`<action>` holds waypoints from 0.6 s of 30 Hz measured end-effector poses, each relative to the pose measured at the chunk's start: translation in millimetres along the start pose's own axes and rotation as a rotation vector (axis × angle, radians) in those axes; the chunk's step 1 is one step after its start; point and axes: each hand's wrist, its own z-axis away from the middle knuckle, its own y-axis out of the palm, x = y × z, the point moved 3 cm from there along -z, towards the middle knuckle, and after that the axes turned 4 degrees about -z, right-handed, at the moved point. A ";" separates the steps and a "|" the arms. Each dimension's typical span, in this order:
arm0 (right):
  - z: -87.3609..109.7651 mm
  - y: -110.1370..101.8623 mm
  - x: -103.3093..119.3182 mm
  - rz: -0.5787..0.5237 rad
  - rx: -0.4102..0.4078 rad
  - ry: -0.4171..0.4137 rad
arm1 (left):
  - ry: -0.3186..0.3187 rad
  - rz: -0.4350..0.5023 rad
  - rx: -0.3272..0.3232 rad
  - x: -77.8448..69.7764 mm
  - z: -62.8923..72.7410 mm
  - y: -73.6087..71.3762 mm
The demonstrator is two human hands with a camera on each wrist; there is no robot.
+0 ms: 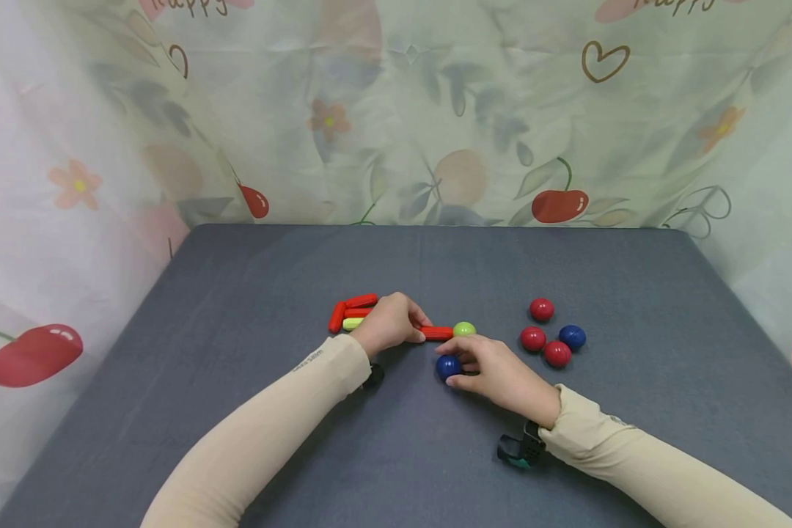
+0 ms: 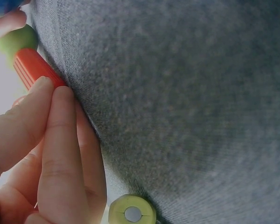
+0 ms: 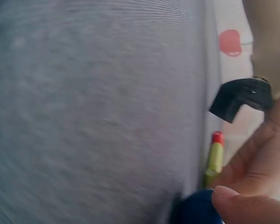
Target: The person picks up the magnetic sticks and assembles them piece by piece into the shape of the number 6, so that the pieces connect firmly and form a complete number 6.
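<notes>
Between the thumb and index finger of my left hand [image 1: 391, 321] is the near end of a red ribbed stick [image 1: 438, 334]. Its other end meets a light green ball [image 1: 464, 329], as the left wrist view also shows. My right hand [image 1: 504, 372] grips a dark blue ball [image 1: 448, 367] just in front of the green one, fingers and thumb on either side. In the right wrist view the blue ball [image 3: 196, 208] is partly cut off by the lower edge, with the thumb against it.
Left of my left hand lie several red sticks [image 1: 336, 317] and a yellow-green stick [image 1: 353, 323], partly hidden by that hand. To the right sit three red balls [image 1: 533, 339] and another blue ball [image 1: 573, 336]. A patterned curtain [image 1: 409, 117] hangs behind the grey table [image 1: 270, 264].
</notes>
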 end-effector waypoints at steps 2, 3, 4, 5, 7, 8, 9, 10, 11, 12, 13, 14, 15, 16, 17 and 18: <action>0.6 -4.6 2.6 0.000 -0.006 -0.017 | 0.003 0.000 -0.002 0.1 -0.3 -0.1; 0.9 -7.9 4.5 -0.004 -0.013 -0.024 | 0.004 0.000 -0.002 0.1 -0.3 -0.2; 1.1 -11.6 6.5 -0.003 -0.025 -0.033 | 0.002 0.000 -0.001 0.2 -0.4 -0.2; 1.0 -15.6 8.4 0.001 -0.038 -0.036 | 0.002 -0.001 0.000 0.5 -0.5 -0.3; 0.6 -23.9 11.3 0.011 -0.074 -0.045 | -0.001 -0.002 0.005 0.8 -0.7 -0.4; 0.3 -28.0 12.5 0.017 -0.097 -0.042 | -0.002 -0.002 0.008 0.9 -0.8 -0.4; 0.0 -31.8 13.5 0.025 -0.121 -0.041 | -0.003 -0.003 0.010 1.0 -0.9 -0.4; -0.3 -35.0 13.9 0.037 -0.142 -0.038 | -0.003 -0.004 0.012 1.1 -1.1 -0.4; -0.9 -37.7 13.7 0.042 -0.160 -0.032 | -0.001 -0.004 0.014 1.2 -1.4 -0.3; -1.5 -39.6 13.2 0.048 -0.176 -0.028 | 0.000 -0.002 0.016 1.4 -1.7 -0.3; -2.5 -40.8 11.9 0.053 -0.188 -0.022 | -0.001 -0.002 0.016 1.6 -2.1 -0.2; -3.6 -41.3 10.0 0.055 -0.196 -0.013 | -0.002 -0.002 0.016 1.9 -2.5 -0.1; -5.1 -41.1 7.8 0.054 -0.198 -0.007 | -0.003 0.000 0.016 2.1 -2.9 0.0; -6.6 -40.6 5.2 0.051 -0.197 -0.001 | -0.006 0.002 0.017 2.2 -3.1 0.1; -8.4 -39.6 2.4 0.044 -0.195 0.005 | -0.008 0.003 0.017 2.2 -3.4 0.2; -10.4 -38.2 -0.6 0.042 -0.189 0.011 | -0.009 0.002 0.018 2.3 -3.5 0.2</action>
